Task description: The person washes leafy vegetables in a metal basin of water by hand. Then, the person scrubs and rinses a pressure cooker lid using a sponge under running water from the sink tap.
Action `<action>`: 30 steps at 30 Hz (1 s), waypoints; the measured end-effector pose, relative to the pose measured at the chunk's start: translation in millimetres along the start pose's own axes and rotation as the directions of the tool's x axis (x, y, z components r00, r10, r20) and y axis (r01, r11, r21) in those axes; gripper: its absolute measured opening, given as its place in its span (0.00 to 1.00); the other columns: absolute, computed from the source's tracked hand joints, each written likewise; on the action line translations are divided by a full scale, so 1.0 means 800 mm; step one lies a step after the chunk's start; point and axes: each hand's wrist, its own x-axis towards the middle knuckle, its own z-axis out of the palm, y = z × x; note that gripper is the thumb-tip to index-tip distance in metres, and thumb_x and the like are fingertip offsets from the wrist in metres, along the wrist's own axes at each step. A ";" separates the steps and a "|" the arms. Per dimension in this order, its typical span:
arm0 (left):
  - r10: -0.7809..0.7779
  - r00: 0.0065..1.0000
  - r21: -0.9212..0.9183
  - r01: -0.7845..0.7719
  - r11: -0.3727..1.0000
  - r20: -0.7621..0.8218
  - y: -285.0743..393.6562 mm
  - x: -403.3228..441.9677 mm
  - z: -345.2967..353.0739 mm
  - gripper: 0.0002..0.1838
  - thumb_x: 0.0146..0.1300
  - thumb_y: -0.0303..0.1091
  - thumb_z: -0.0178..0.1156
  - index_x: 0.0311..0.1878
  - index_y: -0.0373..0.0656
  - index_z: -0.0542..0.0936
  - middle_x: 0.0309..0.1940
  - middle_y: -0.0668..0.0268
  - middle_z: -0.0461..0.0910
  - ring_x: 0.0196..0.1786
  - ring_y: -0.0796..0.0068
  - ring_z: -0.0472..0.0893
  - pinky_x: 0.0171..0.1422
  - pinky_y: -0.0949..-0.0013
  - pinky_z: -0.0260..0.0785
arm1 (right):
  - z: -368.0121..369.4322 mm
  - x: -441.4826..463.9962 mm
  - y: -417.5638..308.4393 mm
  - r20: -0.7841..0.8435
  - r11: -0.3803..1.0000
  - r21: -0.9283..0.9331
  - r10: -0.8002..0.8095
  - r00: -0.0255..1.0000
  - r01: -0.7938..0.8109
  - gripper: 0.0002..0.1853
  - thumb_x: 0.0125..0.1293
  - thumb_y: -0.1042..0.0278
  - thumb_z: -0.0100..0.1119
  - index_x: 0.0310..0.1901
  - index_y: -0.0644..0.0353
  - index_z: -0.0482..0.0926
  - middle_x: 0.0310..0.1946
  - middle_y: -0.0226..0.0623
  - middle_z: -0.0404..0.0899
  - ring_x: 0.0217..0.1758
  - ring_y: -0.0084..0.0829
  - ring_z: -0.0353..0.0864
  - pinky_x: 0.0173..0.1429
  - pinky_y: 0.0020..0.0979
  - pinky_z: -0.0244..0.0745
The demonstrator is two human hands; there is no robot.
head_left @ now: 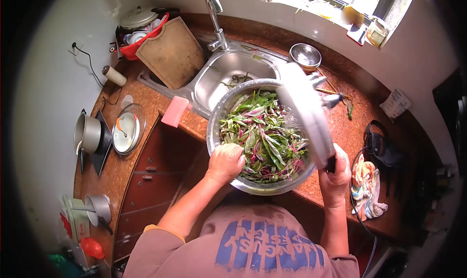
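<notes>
A large metal basin (212,132) full of leafy greens with reddish stems (265,137) sits at the counter's front edge beside the sink. My left hand (226,162) is closed on the basin's left front rim. On the right, my right hand (335,176) grips the dark handle of a metal pan (311,115), which is tilted up over the basin's right side and blurred. Something clear, like water, shows between the pan and the greens.
The sink (228,66) with its faucet (216,15) lies behind the basin. A cutting board (172,53) leans on a red basket (129,50). Metal bowls (305,56) stand behind; a cloth (367,188) and black corded device (382,144) lie right. A pink block (175,111) overhangs the edge.
</notes>
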 end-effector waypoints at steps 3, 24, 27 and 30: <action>-0.026 0.999 -0.014 0.027 1.000 0.032 0.007 0.003 -0.010 0.07 0.54 0.33 0.61 0.27 0.42 0.74 0.28 0.58 0.78 0.36 0.54 0.79 0.43 0.53 0.70 | 0.010 0.005 0.001 0.032 0.988 -0.061 -0.141 0.989 0.143 0.24 0.53 0.82 0.65 0.55 0.62 0.75 0.44 0.46 0.81 0.46 0.45 0.84 0.48 0.40 0.81; -0.029 0.996 -0.630 -0.029 0.776 -0.082 0.029 0.023 -0.032 0.20 0.64 0.37 0.58 0.57 0.39 0.69 0.52 0.56 0.73 0.54 0.57 0.73 0.59 0.57 0.67 | -0.006 0.022 -0.050 -0.041 0.969 -0.067 -0.242 0.969 0.239 0.23 0.51 0.79 0.67 0.52 0.64 0.78 0.40 0.43 0.81 0.38 0.40 0.82 0.41 0.35 0.78; -0.048 0.997 -0.673 -0.007 0.740 -0.064 0.033 0.022 -0.035 0.23 0.66 0.38 0.57 0.60 0.38 0.67 0.56 0.56 0.71 0.58 0.58 0.72 0.62 0.57 0.66 | -0.005 0.022 -0.051 -0.058 0.971 -0.059 -0.236 0.970 0.232 0.23 0.51 0.78 0.68 0.52 0.63 0.78 0.39 0.42 0.81 0.36 0.40 0.82 0.40 0.36 0.77; -0.061 0.997 -0.722 0.013 0.692 -0.041 0.035 0.022 -0.038 0.25 0.68 0.39 0.56 0.63 0.38 0.65 0.59 0.56 0.70 0.61 0.60 0.71 0.65 0.58 0.65 | 0.003 0.021 -0.055 -0.074 0.974 -0.078 -0.217 0.973 0.212 0.23 0.51 0.79 0.67 0.52 0.63 0.78 0.38 0.41 0.80 0.36 0.40 0.81 0.39 0.36 0.77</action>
